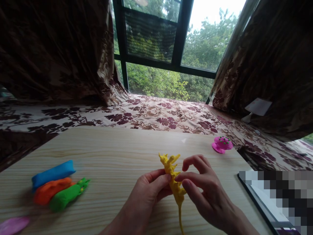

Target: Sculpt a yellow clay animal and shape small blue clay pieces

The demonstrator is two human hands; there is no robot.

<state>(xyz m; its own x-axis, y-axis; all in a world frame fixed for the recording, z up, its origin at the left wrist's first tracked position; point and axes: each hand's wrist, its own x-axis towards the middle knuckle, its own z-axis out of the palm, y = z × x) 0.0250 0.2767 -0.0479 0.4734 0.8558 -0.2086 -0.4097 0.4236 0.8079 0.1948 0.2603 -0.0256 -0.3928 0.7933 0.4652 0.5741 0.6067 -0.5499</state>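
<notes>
Yellow, long-bodied animal figure of soft modelling clay, with pointed ears, short limbs and a thin tail, sits in the head view between the person's two hands, in front of the near middle of the pale wood-grain tabletop. The left hand has it in a closed grip, thumb laid across the middle of the body and fingers behind, so that the head points toward the window and the tail runs down to the lower edge. The right hand has a half-open grip: the index fingertip reaches the figure's side, the thumb stands a little apart near the lower limbs, and whether either presses the clay I cannot tell. The step in hand looks like fine shaping or adjusting of the limbs. The next move would call for a steady left hold and a light right-hand pinch, since such thin parts could bend or flatten easily. Well apart on the left lie a blue clay bar, an orange clay lump and a green clay piece, close together.
</notes>
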